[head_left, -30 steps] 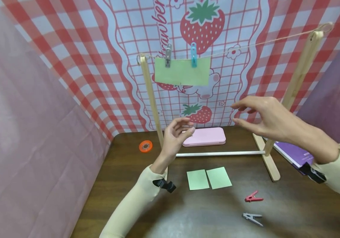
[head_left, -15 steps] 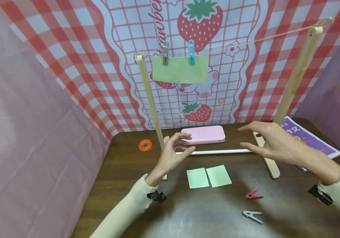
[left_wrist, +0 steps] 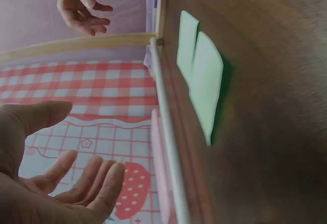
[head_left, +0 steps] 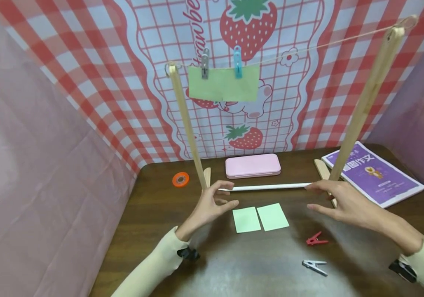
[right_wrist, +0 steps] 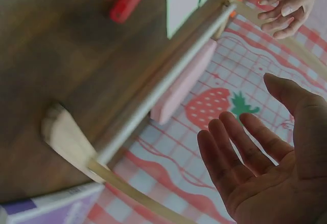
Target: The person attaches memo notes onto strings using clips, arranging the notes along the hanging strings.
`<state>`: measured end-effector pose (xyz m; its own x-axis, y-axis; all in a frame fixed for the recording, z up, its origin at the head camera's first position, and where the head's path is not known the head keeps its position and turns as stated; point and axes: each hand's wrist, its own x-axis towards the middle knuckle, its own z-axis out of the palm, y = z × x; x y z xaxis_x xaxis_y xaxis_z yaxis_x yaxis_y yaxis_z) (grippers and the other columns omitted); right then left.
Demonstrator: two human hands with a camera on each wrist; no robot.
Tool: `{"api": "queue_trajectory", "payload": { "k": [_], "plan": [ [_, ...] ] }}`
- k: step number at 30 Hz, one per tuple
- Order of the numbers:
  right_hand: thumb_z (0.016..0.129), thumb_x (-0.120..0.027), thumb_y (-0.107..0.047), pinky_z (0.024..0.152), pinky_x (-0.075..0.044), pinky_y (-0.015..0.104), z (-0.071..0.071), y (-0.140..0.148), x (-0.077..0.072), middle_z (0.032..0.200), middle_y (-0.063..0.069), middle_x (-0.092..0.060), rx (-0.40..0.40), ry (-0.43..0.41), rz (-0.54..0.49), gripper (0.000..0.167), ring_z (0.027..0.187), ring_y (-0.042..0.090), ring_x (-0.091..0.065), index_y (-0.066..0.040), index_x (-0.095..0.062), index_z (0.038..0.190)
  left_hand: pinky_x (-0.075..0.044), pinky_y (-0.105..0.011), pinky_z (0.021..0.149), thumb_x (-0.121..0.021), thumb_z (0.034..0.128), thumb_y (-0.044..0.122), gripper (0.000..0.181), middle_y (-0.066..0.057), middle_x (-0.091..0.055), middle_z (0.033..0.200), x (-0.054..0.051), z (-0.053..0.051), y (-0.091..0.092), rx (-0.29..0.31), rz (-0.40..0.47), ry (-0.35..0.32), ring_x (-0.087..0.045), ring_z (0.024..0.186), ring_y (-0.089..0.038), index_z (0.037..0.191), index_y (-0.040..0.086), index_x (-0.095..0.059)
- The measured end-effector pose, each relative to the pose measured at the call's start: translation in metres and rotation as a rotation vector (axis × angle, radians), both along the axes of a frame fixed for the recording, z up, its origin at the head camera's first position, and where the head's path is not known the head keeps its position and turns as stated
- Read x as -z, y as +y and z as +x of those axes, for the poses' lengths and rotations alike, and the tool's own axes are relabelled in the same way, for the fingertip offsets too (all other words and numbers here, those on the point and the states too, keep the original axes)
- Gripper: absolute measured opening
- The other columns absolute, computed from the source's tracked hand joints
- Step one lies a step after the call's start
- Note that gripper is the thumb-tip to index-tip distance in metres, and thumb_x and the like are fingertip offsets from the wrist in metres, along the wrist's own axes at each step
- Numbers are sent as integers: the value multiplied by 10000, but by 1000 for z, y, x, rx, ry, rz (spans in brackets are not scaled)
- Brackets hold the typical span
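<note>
2 square mint-green paper notes (head_left: 272,217) lie flat on the dark wood-grain table (head_left: 241,268), a narrow gap between their straight edges. The left hand (head_left: 210,204) and the right hand (head_left: 339,202) hang above, 1 at each side, holding nothing, thumbs wide apart from fingers. Behind run a round white rod (head_left: 271,187) and a smooth, round-cornered pink case (head_left: 253,166); a red clothespin (head_left: 313,240) lies in front, well apart from the notes.

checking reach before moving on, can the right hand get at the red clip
Probably yes: the right hand looks empty, and the red clip lies near it on the table, with nothing visible in between.
</note>
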<state>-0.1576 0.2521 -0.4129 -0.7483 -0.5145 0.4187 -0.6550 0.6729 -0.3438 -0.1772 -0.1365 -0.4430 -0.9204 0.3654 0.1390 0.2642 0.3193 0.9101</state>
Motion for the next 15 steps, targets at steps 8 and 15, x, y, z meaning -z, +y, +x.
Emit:
{"api": "queue_trajectory", "payload": {
  "k": [8,15],
  "plan": [
    [768,-925,-200,681,-596,237,10,11,30,1063,18,-800,-24,-49,-47,471,884,-24,-686,-107,-726,1185,-620,-556,926,-822,900,130,590,-280,-618,1391,17,6,-1,62,-152,-8,-641,1214,-458,1398,-26,-547],
    [784,-923,-207,670,-613,244,19,15,52,1027,19,-785,-70,-185,-110,544,878,11,-688,-74,-680,1252,-638,-485,896,-852,875,175,659,-254,-618,1381,27,10,1,95,-278,-20,-627,1209,-418,1424,2,-532]
  ]
}}
